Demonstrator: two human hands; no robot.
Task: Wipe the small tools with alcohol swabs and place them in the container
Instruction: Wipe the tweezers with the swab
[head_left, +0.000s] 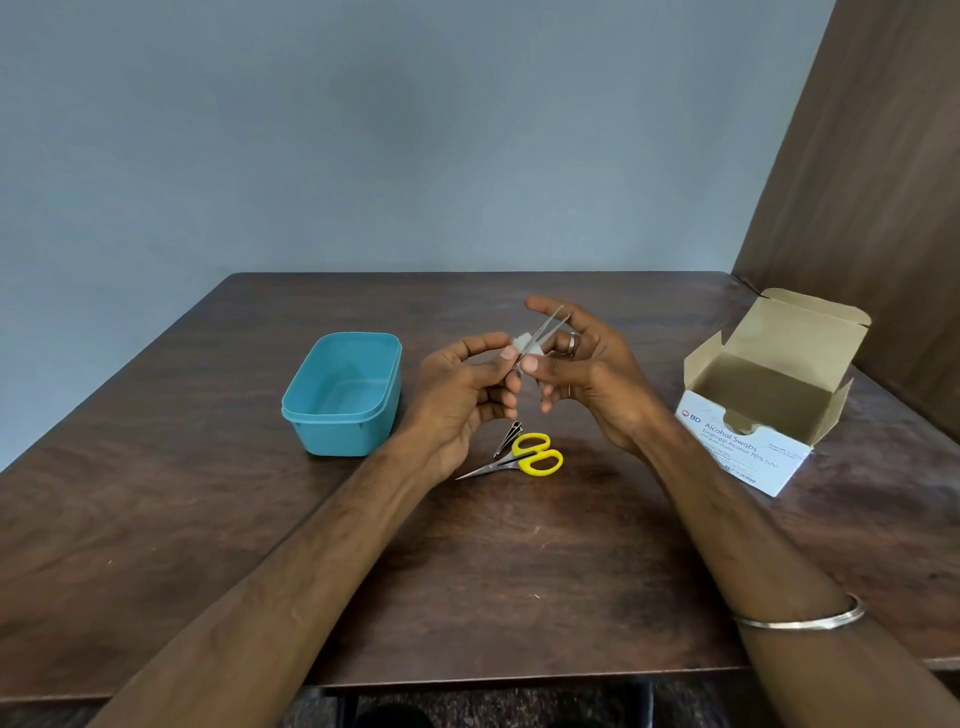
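Head view — swab (525, 343) half-hidden behind tweezers (540, 335)

Soft, even, moderately dim indoor light; no harsh glare. Faint sheen on dark tabletop (519, 571) near front edge. Diffuse shadows beneath hands and beside blue container (343, 395). Wide-angle distortion bows tabletop edges, stretches forearms toward lower corners. Centre reasonably sharp; slight compression softness throughout.
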